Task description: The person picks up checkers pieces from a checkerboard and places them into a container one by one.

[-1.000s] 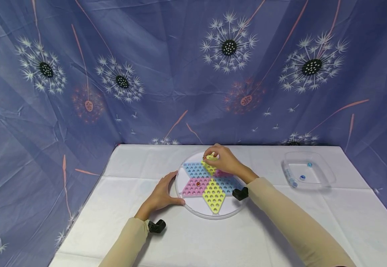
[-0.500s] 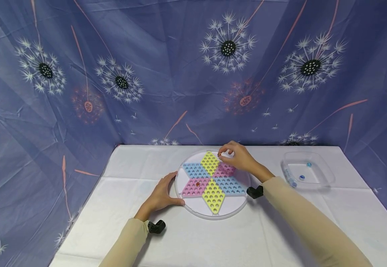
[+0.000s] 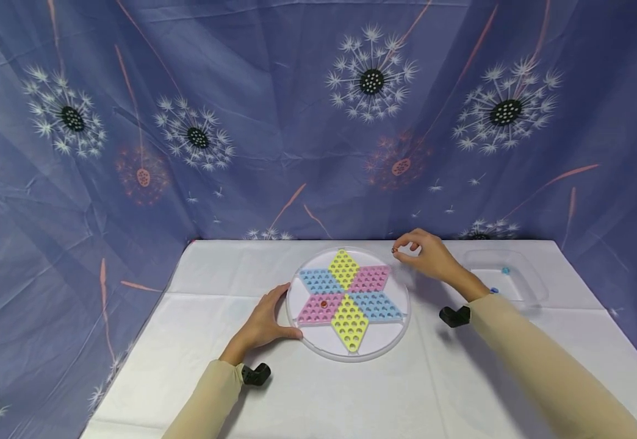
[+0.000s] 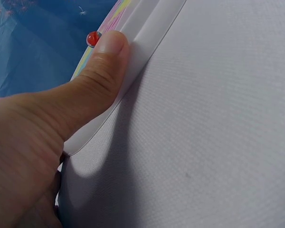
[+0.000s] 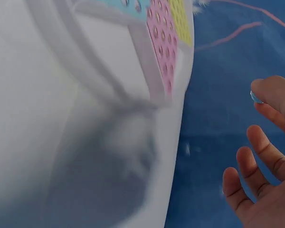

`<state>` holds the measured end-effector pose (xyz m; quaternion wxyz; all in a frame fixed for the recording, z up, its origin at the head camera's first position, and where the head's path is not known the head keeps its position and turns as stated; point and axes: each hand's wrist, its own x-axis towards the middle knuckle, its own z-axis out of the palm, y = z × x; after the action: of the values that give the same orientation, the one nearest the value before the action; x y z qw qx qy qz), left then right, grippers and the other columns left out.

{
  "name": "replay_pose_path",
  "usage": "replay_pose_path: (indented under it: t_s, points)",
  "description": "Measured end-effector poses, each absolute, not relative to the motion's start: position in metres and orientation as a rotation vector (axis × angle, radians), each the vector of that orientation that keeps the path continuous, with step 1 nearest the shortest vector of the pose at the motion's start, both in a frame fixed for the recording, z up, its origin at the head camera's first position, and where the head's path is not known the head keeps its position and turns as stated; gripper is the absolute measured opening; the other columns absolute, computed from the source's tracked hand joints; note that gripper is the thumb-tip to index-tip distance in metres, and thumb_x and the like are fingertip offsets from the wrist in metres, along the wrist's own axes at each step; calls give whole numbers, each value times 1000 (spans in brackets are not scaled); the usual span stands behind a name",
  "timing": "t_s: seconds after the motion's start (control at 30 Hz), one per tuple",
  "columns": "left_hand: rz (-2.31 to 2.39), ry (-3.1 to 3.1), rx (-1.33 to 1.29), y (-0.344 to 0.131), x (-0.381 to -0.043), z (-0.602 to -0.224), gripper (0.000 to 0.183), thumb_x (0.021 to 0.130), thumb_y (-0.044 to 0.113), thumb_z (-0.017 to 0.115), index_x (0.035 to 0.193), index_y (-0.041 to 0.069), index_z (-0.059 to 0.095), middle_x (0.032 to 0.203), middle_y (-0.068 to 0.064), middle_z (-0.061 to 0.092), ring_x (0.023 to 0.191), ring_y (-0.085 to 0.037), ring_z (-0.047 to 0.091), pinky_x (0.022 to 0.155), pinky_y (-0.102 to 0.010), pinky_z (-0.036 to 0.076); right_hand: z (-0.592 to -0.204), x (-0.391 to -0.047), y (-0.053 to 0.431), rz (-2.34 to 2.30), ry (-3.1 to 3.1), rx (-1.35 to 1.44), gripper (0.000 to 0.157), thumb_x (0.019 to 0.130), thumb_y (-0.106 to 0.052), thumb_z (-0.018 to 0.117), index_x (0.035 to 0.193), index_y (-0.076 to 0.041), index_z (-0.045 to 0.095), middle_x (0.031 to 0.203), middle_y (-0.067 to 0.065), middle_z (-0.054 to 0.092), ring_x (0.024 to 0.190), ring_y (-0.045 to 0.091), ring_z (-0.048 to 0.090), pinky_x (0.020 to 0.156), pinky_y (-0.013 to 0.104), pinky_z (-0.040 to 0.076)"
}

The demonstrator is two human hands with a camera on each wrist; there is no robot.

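Observation:
A round white Chinese checkers board [image 3: 381, 335] with a pink, yellow and blue star of holes lies on the table. One red marble [image 3: 324, 304] sits in its left pink section; the left wrist view shows the marble just beyond the thumb. My left hand [image 3: 266, 318] is spread along the board's left side, the thumb [image 4: 107, 61] laid against the rim. Off the board's far right, my right hand [image 3: 427, 255] is raised, pinching a small glass marble [image 5: 256, 98] between thumb and index finger. Its other fingers are loosely bent.
A clear plastic box [image 3: 542, 286] stands at the right, with a blue marble [image 3: 506, 270] inside; the right forearm covers its left part. White cloth [image 3: 406, 390] covers the table, and a blue patterned curtain [image 3: 285, 122] hangs behind.
The right hand has moved right, from over the far yellow point to beyond the board's edge, with the marble pinched throughout. The left hand has stayed at the rim.

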<state>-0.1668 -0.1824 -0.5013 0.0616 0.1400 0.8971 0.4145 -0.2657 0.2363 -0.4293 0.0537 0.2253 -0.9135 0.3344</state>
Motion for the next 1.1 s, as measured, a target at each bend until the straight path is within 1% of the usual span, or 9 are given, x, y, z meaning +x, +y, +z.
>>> replay_pose_path:
  t_s: [0.2, 0.33, 0.5, 0.63, 0.8, 0.9, 1.03, 1.1]
  points:
    - [1247, 2710, 426, -182, -166, -501, 123, 63, 38, 100, 161, 9, 32, 163, -12, 36, 149, -36, 30, 122, -54, 26, -423, -258, 273, 964, -2756, 610, 15, 96, -25, 75, 109, -17, 77, 112, 12, 66, 95, 30, 60, 73, 44, 52]
    - [1241, 2710, 417, -182, -166, -501, 123, 63, 37, 100, 161, 9, 31, 163, -13, 35, 150, -36, 30, 122, -54, 25, -420, -251, 296, 930, -2761, 551, 16, 97, -27, 74, 109, -17, 76, 114, 14, 66, 95, 31, 61, 73, 43, 52]
    - [1239, 2721, 413, -182, -166, -502, 121, 64, 36, 100, 161, 9, 32, 163, -15, 36, 149, -37, 31, 122, -55, 26, -414, -242, 321, 930, -2787, 472, 19, 98, -32, 72, 111, -17, 76, 119, 13, 65, 99, 31, 59, 75, 45, 51]
    - [1233, 2726, 424, -182, -166, -503, 122, 64, 38, 99, 161, 9, 32, 163, -14, 35, 149, -36, 31, 122, -54, 27, -412, -235, 339, 932, -2794, 416, 21, 98, -33, 71, 111, -17, 76, 124, 13, 65, 100, 31, 59, 75, 44, 50]
    - [1228, 2738, 451, -182, -167, -504, 121, 64, 38, 99, 161, 7, 32, 163, -16, 35, 148, -38, 32, 121, -56, 27, -415, -229, 359, 920, -2817, 332, 27, 99, -36, 70, 115, -16, 75, 121, 15, 63, 100, 29, 57, 73, 41, 50]
    - [1230, 2733, 445, -182, -166, -503, 122, 64, 38, 99, 161, 7, 32, 163, -15, 35, 148, -37, 31, 122, -55, 27, -416, -226, 368, 915, -2825, 286, 30, 99, -38, 70, 117, -15, 74, 121, 16, 62, 101, 31, 57, 73, 42, 50]
    - [1238, 2725, 429, -181, -166, -503, 122, 63, 37, 100, 161, 8, 32, 163, -14, 35, 149, -36, 31, 122, -53, 26, -420, -222, 379, 905, -2819, 258, 29, 99, -37, 70, 116, -14, 74, 123, 17, 63, 102, 35, 59, 74, 44, 49]
    - [1238, 2737, 441, -181, -167, -503, 122, 63, 36, 100, 160, 7, 32, 162, -15, 37, 148, -38, 32, 121, -54, 27, -422, -221, 383, 905, -2811, 252, 28, 98, -36, 71, 115, -13, 75, 123, 18, 64, 101, 36, 59, 73, 44, 50]
